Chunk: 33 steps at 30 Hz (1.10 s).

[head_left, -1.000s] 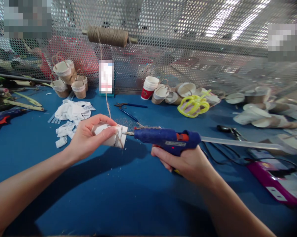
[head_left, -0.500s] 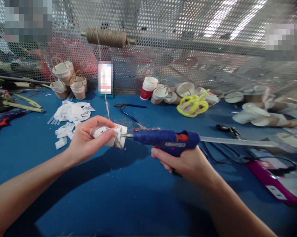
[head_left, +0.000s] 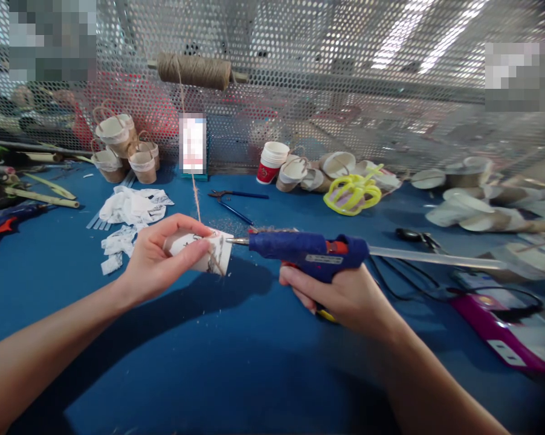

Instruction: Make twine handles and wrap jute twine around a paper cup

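Nozzle of the blue glue gun overlaps, in the head view, the right-hand end of the white paper cup; whether it touches, we cannot tell. Our left hand grasps this cup on its side above the table, with the thumb in front and a finger over its top, and our right hand is wrapped around the handle of the gun. What could go wrong, as we judge it: if the nozzle is hot, one slip to the left could burn our thumb, because it presses so near. Too much glue could run away from the twine on the cup and drip down. A tug on the strand that rises toward the twine roll could also pull the wrapped piece loose. Compared with half a second ago, the gun has shifted a little to the right, so that its tip is nearer to the edge of the cup, while the cup and the left grip look almost unchanged
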Available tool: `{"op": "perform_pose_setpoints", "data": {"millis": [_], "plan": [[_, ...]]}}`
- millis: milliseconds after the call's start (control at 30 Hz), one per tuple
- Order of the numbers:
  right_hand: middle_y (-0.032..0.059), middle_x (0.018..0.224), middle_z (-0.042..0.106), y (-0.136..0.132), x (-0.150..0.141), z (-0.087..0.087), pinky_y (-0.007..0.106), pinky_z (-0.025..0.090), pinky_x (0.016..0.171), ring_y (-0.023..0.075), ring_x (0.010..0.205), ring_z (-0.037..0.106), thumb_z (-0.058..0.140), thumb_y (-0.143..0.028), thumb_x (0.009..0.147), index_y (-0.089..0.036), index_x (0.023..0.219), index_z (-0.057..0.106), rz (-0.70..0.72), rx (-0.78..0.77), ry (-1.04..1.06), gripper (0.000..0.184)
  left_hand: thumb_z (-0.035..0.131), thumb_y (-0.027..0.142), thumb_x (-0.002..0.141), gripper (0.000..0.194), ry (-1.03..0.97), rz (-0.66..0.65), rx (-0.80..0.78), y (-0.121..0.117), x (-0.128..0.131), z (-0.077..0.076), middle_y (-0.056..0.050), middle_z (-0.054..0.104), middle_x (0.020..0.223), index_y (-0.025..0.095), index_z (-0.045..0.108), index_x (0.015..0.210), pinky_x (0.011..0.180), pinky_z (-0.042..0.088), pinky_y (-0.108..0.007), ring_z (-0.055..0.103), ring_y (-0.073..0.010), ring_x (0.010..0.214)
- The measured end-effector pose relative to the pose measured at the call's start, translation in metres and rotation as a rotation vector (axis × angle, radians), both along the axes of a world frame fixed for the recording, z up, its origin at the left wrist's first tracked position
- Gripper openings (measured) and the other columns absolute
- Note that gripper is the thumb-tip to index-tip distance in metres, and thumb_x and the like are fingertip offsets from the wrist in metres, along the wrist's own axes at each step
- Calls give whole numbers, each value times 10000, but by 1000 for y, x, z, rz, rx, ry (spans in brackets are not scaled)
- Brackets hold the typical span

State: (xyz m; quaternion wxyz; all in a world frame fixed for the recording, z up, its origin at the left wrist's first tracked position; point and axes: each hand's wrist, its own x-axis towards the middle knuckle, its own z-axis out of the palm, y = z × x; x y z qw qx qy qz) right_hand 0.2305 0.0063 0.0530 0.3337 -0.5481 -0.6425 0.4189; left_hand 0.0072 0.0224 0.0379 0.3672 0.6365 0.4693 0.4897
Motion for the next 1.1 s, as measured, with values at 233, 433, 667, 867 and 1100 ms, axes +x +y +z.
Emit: {"op": "perform_pose_setpoints", "data": {"millis": [233,433,667,867,1100], "plan": [[-51,368,434,1,3,-1,231,342,355,75,327,376,600,-352,703,-165,590,552,13,-39,-13,223,619,278,731,83,-6,-3,24,0,-2,-2,-35,702,806,202,614,766,499,467,-203,594,-114,584],[-54,373,448,4,6,-2,228,343,353,77,329,398,583,-367,726,-164,624,552,72,-11,-7,230,622,281,728,82,-11,-9,29,0,-2,-2,-34,699,786,208,614,765,509,472,-216,601,-127,597],[-48,371,446,4,6,-3,241,353,355,85,329,391,578,-359,720,-174,617,549,56,-28,-16,214,619,284,729,92,-29,7,1,0,-1,-2,-36,693,782,200,610,765,496,453,-215,587,-120,580],[-53,365,433,3,5,-1,237,362,369,81,333,389,583,-362,720,-170,607,552,41,-14,-31,225,631,283,714,95,-64,-13,-13,2,-2,-5,-22,686,747,202,619,762,482,440,-204,578,-110,560],[-42,372,452,4,5,-2,252,356,366,89,333,399,581,-384,718,-172,614,559,54,-14,-8,237,628,292,719,106,-73,-14,-40,2,-1,-4,-31,681,756,196,610,762,493,446,-214,579,-118,573]]}}
